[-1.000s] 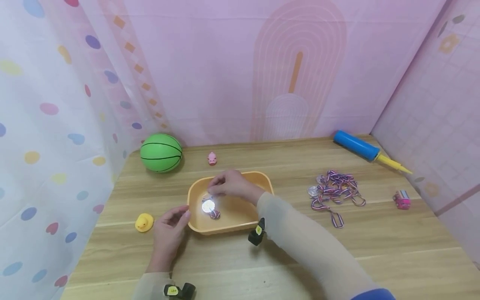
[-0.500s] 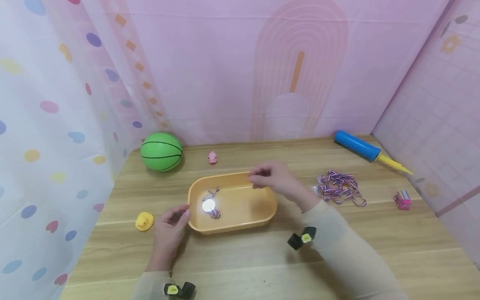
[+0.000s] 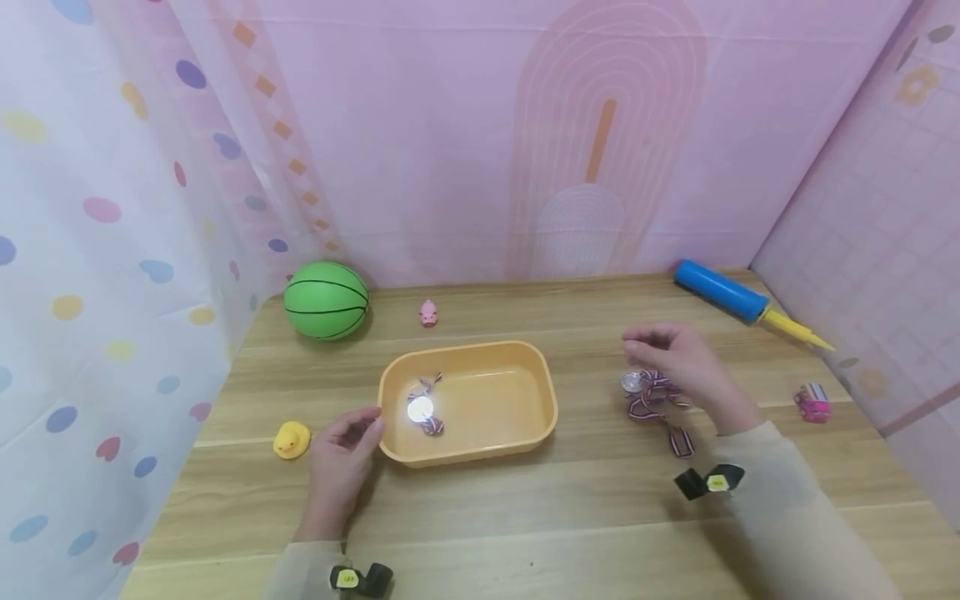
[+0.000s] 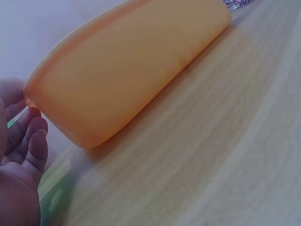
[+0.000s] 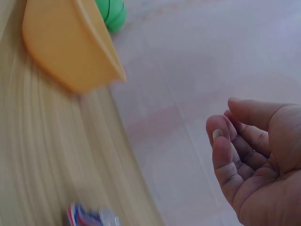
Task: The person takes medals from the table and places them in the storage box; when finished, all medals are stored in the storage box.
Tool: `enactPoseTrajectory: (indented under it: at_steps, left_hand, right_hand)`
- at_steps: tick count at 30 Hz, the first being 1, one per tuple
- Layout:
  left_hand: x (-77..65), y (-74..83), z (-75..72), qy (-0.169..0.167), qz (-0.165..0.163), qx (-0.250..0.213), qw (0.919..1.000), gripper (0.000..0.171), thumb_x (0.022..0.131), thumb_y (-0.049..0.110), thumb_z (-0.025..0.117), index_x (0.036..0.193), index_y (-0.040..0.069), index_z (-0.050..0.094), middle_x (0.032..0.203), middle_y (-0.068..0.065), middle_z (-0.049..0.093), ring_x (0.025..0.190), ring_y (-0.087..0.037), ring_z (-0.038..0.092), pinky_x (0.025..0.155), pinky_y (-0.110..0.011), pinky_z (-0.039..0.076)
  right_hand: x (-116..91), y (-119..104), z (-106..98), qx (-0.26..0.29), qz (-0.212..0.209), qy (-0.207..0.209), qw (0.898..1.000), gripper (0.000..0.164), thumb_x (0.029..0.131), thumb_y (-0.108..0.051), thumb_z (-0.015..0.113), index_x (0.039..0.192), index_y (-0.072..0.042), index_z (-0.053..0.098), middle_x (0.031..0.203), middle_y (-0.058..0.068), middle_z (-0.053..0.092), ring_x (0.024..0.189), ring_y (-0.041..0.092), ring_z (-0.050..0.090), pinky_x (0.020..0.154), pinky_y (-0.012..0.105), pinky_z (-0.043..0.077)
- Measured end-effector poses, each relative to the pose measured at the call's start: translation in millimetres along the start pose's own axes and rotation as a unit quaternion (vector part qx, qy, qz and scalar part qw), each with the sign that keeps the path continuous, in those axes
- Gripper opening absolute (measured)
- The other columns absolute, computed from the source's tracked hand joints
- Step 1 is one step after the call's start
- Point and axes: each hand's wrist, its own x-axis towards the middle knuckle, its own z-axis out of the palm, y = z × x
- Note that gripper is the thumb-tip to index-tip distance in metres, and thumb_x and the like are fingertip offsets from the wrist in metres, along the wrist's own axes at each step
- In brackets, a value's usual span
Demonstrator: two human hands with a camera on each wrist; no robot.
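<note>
Medal [image 3: 420, 409] down in the tray [image 3: 495, 408], right hand [image 3: 688, 363] over by the pile [image 3: 654, 385]

You have just swung your right hand out of the tray. A second ago it is above the tray's left half, close to the bright disc; half a second ago it crosses the tray's right end; now it hangs above the pile of ribboned medals on the bench [image 3: 480, 525], well to the right of the tray. Your right fingers are loosely curled, thumb apart from the fingertips, and they hold nothing; the right wrist view shows the pile clear of them.

Your left hand [image 3: 341, 462] has not shifted. Its fingers are narrow, thumb and fingertips on the tray's left rim, which they seem to pinch lightly.

The medal lies inside the tray, toward its left end, in the same spot as before, striped ribbon behind and in front of it. Glare whitens the disc, so you cannot read its face. The tray sits where it did.

For the work in hand, this looks like one medal let go and your right hand free beside the loose ones, with the tray steadied. Part of the pile is hidden behind that hand, so how many medals lie there, and how tangled their ribbons are, you cannot tell.
</note>
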Motion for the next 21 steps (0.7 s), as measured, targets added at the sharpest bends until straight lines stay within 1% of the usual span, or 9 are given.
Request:
enactPoseTrajectory:
  at_steps: [3, 7, 12, 16, 18, 21]
  left_hand:
    - [0.8, 1.0, 0.4, -0.001, -0.001, 0.000, 1.0000, 0.024, 0.087, 0.011, 0.072, 0.106, -0.002, 0.068, 0.095, -0.002, 0.069, 0.085, -0.013, 0.060, 0.071, -0.018, 0.050]
    - [1.9, 1.4, 0.0, -0.001, -0.001, -0.002, 1.0000, 0.023, 0.087, 0.010, 0.072, 0.106, -0.003, 0.068, 0.094, -0.002, 0.069, 0.084, -0.013, 0.060, 0.071, -0.018, 0.049]
    - [2.0, 0.9, -0.7, -0.003, -0.005, -0.015, 0.9999, 0.024, 0.087, 0.010, 0.072, 0.107, -0.003, 0.068, 0.095, -0.003, 0.069, 0.085, -0.013, 0.059, 0.071, -0.018, 0.049]
    - [1.9, -0.6, -0.4, -0.004, 0.006, -0.030, 0.9995, 0.023, 0.086, 0.007, 0.072, 0.105, -0.005, 0.068, 0.094, -0.006, 0.069, 0.085, -0.014, 0.059, 0.071, -0.018, 0.049]
    - [2.0, -1.9, -0.4, -0.003, 0.012, -0.030, 0.9995, 0.023, 0.086, 0.007, 0.072, 0.104, -0.005, 0.068, 0.094, -0.007, 0.069, 0.084, -0.014, 0.059, 0.070, -0.018, 0.049]
    - [2.3, -3.3, -0.4, -0.003, 0.016, -0.030, 0.9994, 0.022, 0.086, 0.007, 0.072, 0.104, -0.005, 0.068, 0.096, -0.012, 0.068, 0.084, -0.014, 0.059, 0.070, -0.018, 0.049]
  right_hand:
    - [-4, 13, -12, -0.012, -0.018, 0.022, 1.000, 0.035, 0.092, -0.019, 0.067, 0.114, 0.008, 0.062, 0.101, 0.017, 0.068, 0.086, 0.013, 0.066, 0.075, 0.023, 0.054]
    - [-6, 27, -20, -0.059, -0.024, 0.042, 0.997, 0.031, 0.091, -0.019, 0.068, 0.111, 0.005, 0.065, 0.103, 0.019, 0.069, 0.083, 0.008, 0.063, 0.072, 0.020, 0.052]
    - [-4, 44, -21, -0.112, -0.031, 0.050, 0.992, 0.026, 0.089, -0.017, 0.071, 0.106, 0.003, 0.069, 0.099, 0.015, 0.071, 0.081, 0.011, 0.064, 0.069, 0.019, 0.052]
    - [-3, 53, -18, -0.147, -0.036, 0.054, 0.987, 0.022, 0.086, -0.014, 0.073, 0.104, 0.001, 0.071, 0.094, 0.011, 0.071, 0.078, 0.013, 0.064, 0.065, 0.021, 0.052]
    - [-2, 56, -17, -0.160, -0.037, 0.051, 0.985, 0.022, 0.086, -0.013, 0.073, 0.104, 0.000, 0.071, 0.091, 0.010, 0.071, 0.076, 0.014, 0.062, 0.062, 0.023, 0.052]
    - [0, 61, -16, -0.183, -0.038, 0.041, 0.981, 0.025, 0.086, -0.014, 0.073, 0.106, 0.000, 0.071, 0.087, 0.008, 0.068, 0.074, 0.017, 0.059, 0.058, 0.026, 0.051]
